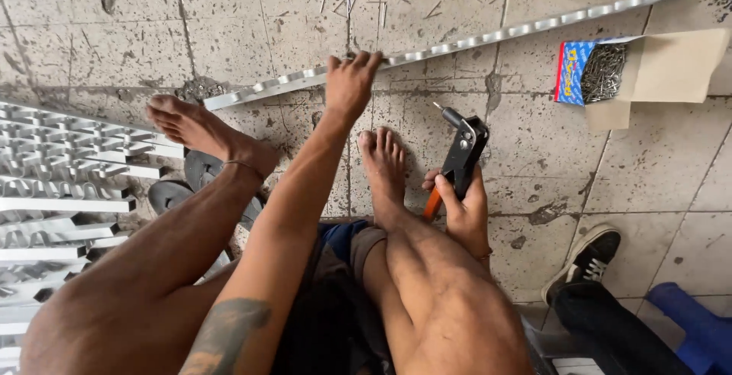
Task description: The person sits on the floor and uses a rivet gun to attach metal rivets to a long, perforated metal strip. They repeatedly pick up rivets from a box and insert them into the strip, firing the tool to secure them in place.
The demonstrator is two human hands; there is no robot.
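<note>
- We see our left hand (349,85) reaching far out over the floor. Its fingers curl over the edge of a long metal strip (488,38) and hold it down.
- The metal strip is shiny and thin, with a row of little cut-out shapes along it. It lies flat on the grey floor tiles (99,47). Its long way runs from low on the left, near our left foot (200,129), up to the far right corner. It slants a bit.
- Our right hand (465,211) is closed around the orange handles of a rivet tool (459,157). The hand rests by our right knee, just beside our right foot (383,165).
- The rivet tool is black on top. Its thin tip points up and a little to the left, toward the strip, but does not touch it.
- An open cardboard box (659,70) lies on the floor on the right, just under the strip's far end. It is brown with a blue end that has yellow marks. It is full of thin grey rivets (602,71).
- Many shiny cut metal pieces (53,184) lie stacked on the left.
- Dark sandals (174,192) sit under our left leg.
- Another person's black shoe (589,259) shows at the lower right.
</note>
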